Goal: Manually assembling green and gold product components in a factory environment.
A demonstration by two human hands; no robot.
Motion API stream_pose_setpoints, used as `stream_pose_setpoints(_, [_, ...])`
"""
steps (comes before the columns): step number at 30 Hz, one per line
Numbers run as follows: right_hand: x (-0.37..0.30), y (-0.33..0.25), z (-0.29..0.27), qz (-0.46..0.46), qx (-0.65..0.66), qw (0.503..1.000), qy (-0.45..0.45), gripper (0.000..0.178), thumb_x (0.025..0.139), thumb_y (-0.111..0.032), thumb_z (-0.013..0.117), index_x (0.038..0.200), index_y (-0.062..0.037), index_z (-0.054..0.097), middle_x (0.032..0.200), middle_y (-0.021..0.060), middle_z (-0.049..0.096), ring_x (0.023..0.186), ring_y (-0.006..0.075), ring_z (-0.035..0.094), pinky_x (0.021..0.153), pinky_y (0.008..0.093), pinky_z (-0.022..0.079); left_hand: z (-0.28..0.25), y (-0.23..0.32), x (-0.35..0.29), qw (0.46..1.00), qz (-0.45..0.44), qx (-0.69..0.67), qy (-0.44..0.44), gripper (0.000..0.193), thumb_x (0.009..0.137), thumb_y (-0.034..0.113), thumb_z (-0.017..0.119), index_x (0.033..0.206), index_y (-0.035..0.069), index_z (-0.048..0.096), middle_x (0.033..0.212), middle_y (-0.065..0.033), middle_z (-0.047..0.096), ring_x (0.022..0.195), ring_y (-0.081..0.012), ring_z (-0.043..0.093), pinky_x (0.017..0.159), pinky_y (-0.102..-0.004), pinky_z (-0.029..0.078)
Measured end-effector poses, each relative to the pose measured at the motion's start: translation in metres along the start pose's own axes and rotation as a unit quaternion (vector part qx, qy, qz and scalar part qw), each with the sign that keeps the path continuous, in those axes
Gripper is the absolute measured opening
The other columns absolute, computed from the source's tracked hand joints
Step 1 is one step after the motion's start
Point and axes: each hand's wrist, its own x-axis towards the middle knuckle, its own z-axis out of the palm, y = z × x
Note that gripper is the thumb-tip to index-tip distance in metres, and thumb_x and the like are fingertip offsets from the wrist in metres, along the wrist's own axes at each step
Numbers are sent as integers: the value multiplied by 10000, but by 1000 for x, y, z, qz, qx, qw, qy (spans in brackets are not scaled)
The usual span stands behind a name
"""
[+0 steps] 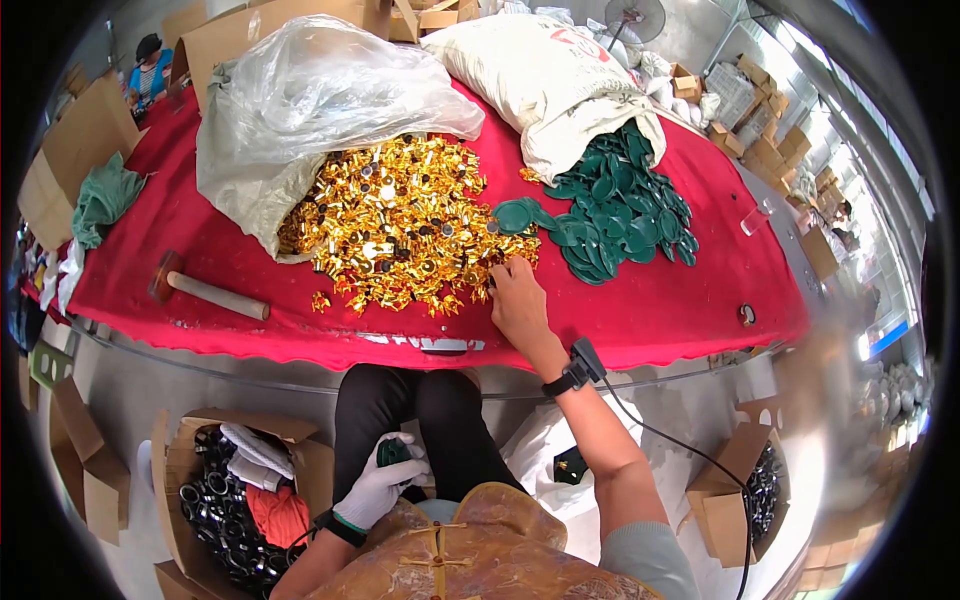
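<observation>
The gloved left hand point(372, 490), lower centre of the frame, is closed around a dark green piece point(392, 453) held just above the lap, apparently to keep it steady and face up while the other hand reaches. The bare right hand point(520, 305), at the centre, has its fingers bent down into the lower right edge of a heap of gold pieces point(400, 235); whether they grip one cannot be told. The heap lies in front of the seated person, likely for easy reach. Right of it, a pile of green discs point(615, 215) lies partly overlapping. A plastic bag point(335, 80) and a white sack point(530, 75) lie behind, mouths toward the near edge, presumably so contents spill forward. All rest on a red cloth point(725, 300), its front edge worn pale near the centre. A hammer point(220, 296) lies at left of the cloth, clear of the heap. Below, an open carton point(318, 470) at lower left holds black rings; another carton point(722, 470) stands at lower right, with a white bag point(532, 445) nearer the legs. Beyond, a fan point(636, 15) stands at top, stacked boxes point(770, 120) fill the upper right, and another person point(150, 78) shows at upper left.
</observation>
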Motion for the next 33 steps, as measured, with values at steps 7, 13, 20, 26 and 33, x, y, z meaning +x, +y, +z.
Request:
stream_pose_setpoints(7, [-20,-30,-47,52,161,986,-5,349,787,25,723,1085,-22,547,1027,162,593,920,303,626,732,383,536,4,2,-12,998,34,-45,-42,486,851,-66,649,1282,117,522,1159,-95,598,1040,-246,655,853,-374,558])
stream_pose_setpoints(13, [-80,-92,-85,-44,338,919,-200,339,814,25,714,1139,-32,634,993,141,618,782,297,663,685,368,543,46,19,4,981,143,58,-115,760,758,35,824,1401,122,428,1265,-55,555,1087,-195,615,900,-327,537])
stream_pose_setpoints(20, [-135,-123,-69,-69,366,903,-213,344,822,19,733,1150,-37,642,980,129,605,803,320,646,680,357,528,50,14,-6,942,214,236,-105,893,710,5,898,1439,114,393,1272,-24,530,1155,-125,554,966,-293,510])
stream_pose_setpoints(26, [-155,-128,-68,-58,363,905,-213,383,792,9,756,1148,-41,623,984,137,602,807,358,643,677,402,527,45,0,-12,946,194,236,-106,903,725,34,909,1448,94,371,1282,-46,514,1203,-133,527,985,-299,496])
stream_pose_setpoints(33, [-167,-129,-58,-42,374,912,-166,416,785,20,770,1176,-41,642,999,142,628,779,342,665,660,390,537,42,-4,-9,926,218,297,-78,926,694,125,945,1421,64,375,1209,-55,527,1090,-147,553,925,-320,502])
